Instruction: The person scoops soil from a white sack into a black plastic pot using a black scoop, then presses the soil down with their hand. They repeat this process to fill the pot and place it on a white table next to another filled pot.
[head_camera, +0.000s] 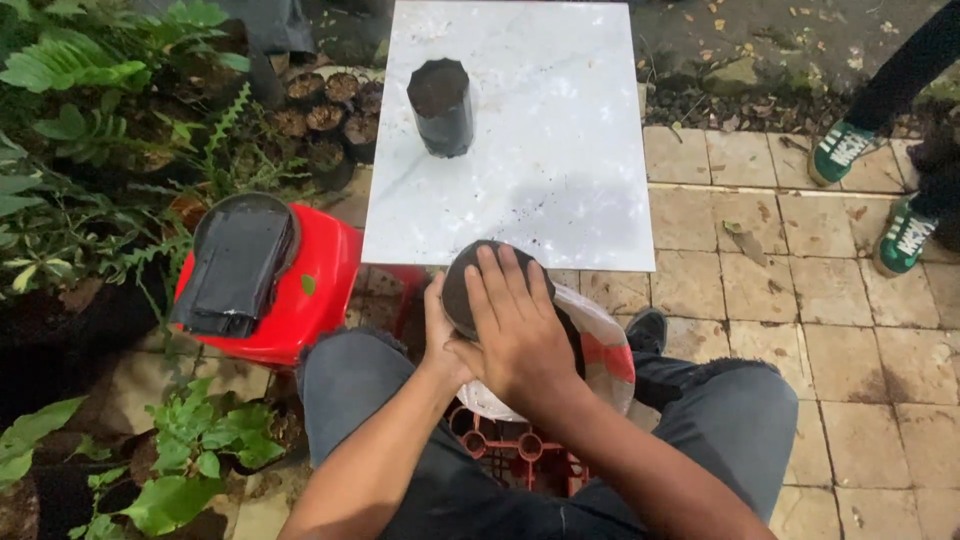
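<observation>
A black plastic grow bag filled with dark soil (462, 285) sits between my knees, just below the near edge of a white marble-like board (560, 150). My left hand (440, 335) cups its left side. My right hand (515, 325) lies flat on top of the soil, fingers spread. Under the bag is a white sack (605, 330) with a red patch. A second filled black grow bag (441, 106) stands upright on the far left part of the board.
A red plastic stool (315, 290) at left carries a stack of flat black bags (235, 262). Several small filled pots (330, 120) and ferns stand at the far left. Another person's green shoes (870, 190) are on the tiles at right. A red crate (520, 455) lies below.
</observation>
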